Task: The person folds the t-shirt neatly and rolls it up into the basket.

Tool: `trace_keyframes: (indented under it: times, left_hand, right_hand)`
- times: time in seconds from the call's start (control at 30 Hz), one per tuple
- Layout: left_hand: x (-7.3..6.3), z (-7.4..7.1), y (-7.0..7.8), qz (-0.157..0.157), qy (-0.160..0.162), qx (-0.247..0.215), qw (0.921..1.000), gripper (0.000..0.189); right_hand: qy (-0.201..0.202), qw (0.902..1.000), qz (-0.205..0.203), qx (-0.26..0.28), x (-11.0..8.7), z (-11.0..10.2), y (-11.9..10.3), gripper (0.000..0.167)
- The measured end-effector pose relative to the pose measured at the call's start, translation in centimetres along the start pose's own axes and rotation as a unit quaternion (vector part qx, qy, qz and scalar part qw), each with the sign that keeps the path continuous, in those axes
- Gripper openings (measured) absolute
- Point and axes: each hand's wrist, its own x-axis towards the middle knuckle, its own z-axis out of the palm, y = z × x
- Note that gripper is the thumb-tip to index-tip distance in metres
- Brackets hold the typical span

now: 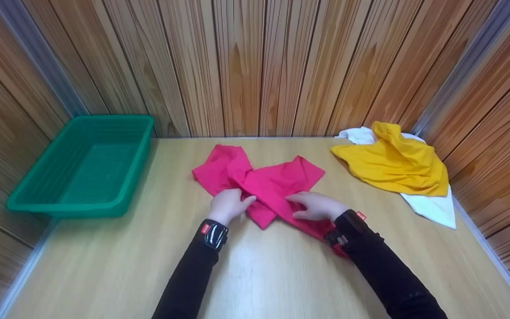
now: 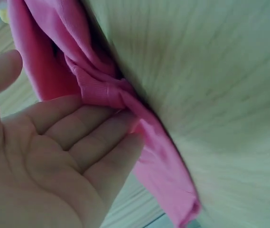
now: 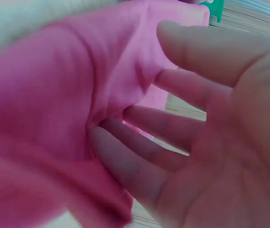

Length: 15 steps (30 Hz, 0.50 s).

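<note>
A crumpled pink shirt (image 1: 277,179) lies on the table in the middle of the head view, its two short ends spread toward the back wall. At its left front is my left hand (image 1: 228,206), thumb apart. In the left wrist view the straight fingers (image 2: 97,137) reach against a ribbed band of the pink fabric. My right hand (image 1: 319,206) lies over the right part of the shirt. Its spread fingers (image 3: 130,164) press their tips into a fold in the right wrist view, with the thumb held away.
An empty green plastic basket (image 1: 71,207) stands at the left by the wall. Toward the back right, a yellow cloth (image 1: 399,166) lies heaped over a white cloth (image 1: 434,210). Wood-patterned panels (image 1: 241,66) enclose the table (image 1: 255,279) at the back and both sides.
</note>
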Motion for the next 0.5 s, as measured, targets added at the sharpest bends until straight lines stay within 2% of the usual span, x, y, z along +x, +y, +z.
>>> trace_keyframes:
  times: [0.17,0.3,0.4,0.5]
  left_hand:
    - [0.6,0.0,-0.9,0.003,0.006,0.005,1.0000,0.035]
    - [0.7,-0.2,-1.4,0.013,-0.002,-0.008,0.9999,0.032]
    - [0.6,-0.3,-1.5,0.023,0.001,-0.014,0.9996,0.029]
    - [0.3,-0.3,-1.2,0.042,0.031,0.006,0.9986,0.026]
  right_hand:
    - [-0.015,0.9993,0.005,0.033,0.0,0.0,-0.4,0.058]
    - [-0.013,0.9985,-0.016,0.051,-0.2,0.0,-0.2,0.057]
    - [0.011,0.9960,-0.036,0.081,-0.2,-0.3,0.6,0.053]
    - [0.062,0.9898,-0.055,0.116,-0.1,-1.0,1.8,0.047]
